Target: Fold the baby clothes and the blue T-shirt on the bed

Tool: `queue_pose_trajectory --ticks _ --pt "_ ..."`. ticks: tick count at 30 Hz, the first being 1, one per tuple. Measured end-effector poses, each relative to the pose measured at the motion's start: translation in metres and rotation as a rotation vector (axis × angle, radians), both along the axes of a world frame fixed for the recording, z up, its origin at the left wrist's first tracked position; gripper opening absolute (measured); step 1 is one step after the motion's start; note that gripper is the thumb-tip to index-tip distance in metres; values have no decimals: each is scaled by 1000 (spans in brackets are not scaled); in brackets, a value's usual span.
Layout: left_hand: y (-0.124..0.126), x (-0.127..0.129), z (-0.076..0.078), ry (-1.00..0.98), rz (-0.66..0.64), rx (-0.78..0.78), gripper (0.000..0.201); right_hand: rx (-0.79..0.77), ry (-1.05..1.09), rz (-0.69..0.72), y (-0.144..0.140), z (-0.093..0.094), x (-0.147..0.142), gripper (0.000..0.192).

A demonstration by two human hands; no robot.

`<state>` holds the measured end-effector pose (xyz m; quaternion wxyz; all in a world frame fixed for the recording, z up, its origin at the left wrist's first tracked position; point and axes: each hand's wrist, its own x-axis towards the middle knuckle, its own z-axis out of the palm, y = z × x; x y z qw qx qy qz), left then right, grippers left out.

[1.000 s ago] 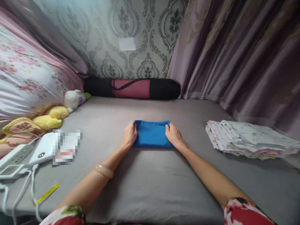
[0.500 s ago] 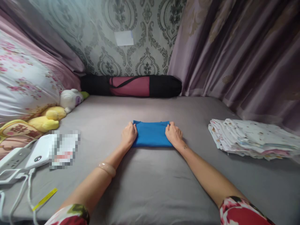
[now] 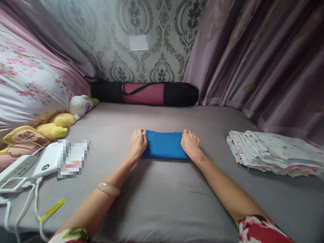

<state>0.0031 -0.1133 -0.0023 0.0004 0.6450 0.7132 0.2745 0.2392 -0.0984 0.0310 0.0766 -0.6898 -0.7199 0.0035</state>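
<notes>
A folded blue cloth [image 3: 164, 145] lies flat on the grey bed sheet [image 3: 162, 199] in the middle of the view. My left hand [image 3: 137, 143] rests on its left end, fingers curled over the edge. Over the right end sits my right hand [image 3: 190, 144], fingers bent down onto the cloth. Both hands press the cloth against the bed. A pale bangle [image 3: 108, 189] circles my left wrist.
A stack of folded patterned cloths [image 3: 273, 152] lies at the right by the curtain. A black and pink roll bag [image 3: 145, 93] lies along the wall. Plush toys [image 3: 63, 121], a floral pillow, a power strip [image 3: 17, 168] and white cables sit at the left.
Both hands have slid a little farther over the ends of the blue cloth, which looks slightly shorter front to back. The camera has shifted slightly.
</notes>
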Motion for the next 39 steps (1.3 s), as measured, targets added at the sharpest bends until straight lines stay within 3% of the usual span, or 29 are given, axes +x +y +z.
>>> queue_pose_trajectory --ticks 4,8,12,18,25,28,31,39 --pt "-7 26 0 180 -261 12 41 136 -1 365 -7 -8 -30 48" --pt "-5 45 -8 299 -318 -93 49 50 12 523 -9 -29 -46 56" --pt "-4 47 -14 318 -306 -224 54 -24 24 504 -9 -39 -45 57" --pt "-4 47 -11 251 -286 -305 53 -56 37 478 -9 -40 -46 57" --pt "-1 45 -7 207 -298 -333 51 -125 55 488 -6 -33 -45 57" --pt "-2 43 -4 216 -271 -278 55 -57 78 447 -5 -31 -39 58" --pt "-3 41 -7 240 -252 -199 60 38 71 358 -6 -35 -33 60" --pt "0 39 -17 234 -250 -278 65 -8 64 312 -7 -47 -31 61"
